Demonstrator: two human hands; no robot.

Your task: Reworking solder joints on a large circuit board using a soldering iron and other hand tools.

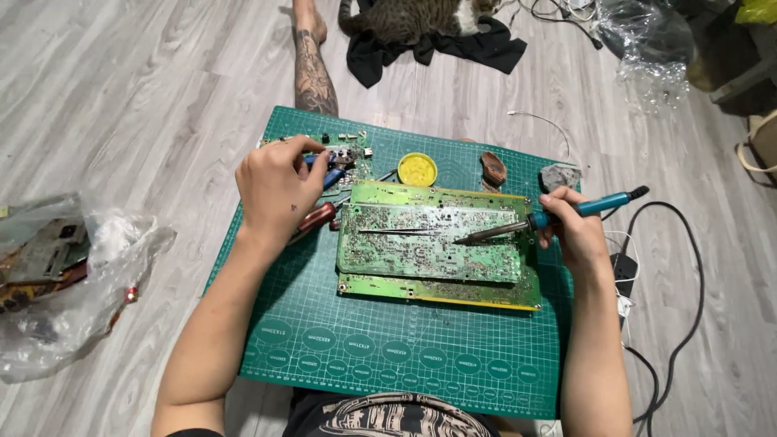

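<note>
A big green circuit board (429,243) lies flat on a green cutting mat (405,356), right between the two hands. Its long side runs from left to right. The right hand (571,226) is nearer to it. This hand is closed around the blue handle of a soldering iron (558,214), and the iron lies almost flat, pointing left. Its metal tip sits over the middle of the board, and it looks like it is touching or just above it. A thin pair of tweezers (396,231) lies on the board, a little to the left of the tip, also running left to right. The left hand (279,182) is off the board, just past its upper left corner. Its fingers are curled down onto a blue-handled tool (332,174) beside a smaller board (352,158). A red-handled tool (316,218) lies under that hand. A round yellow tin (418,169) sits just behind the big board.
</note>
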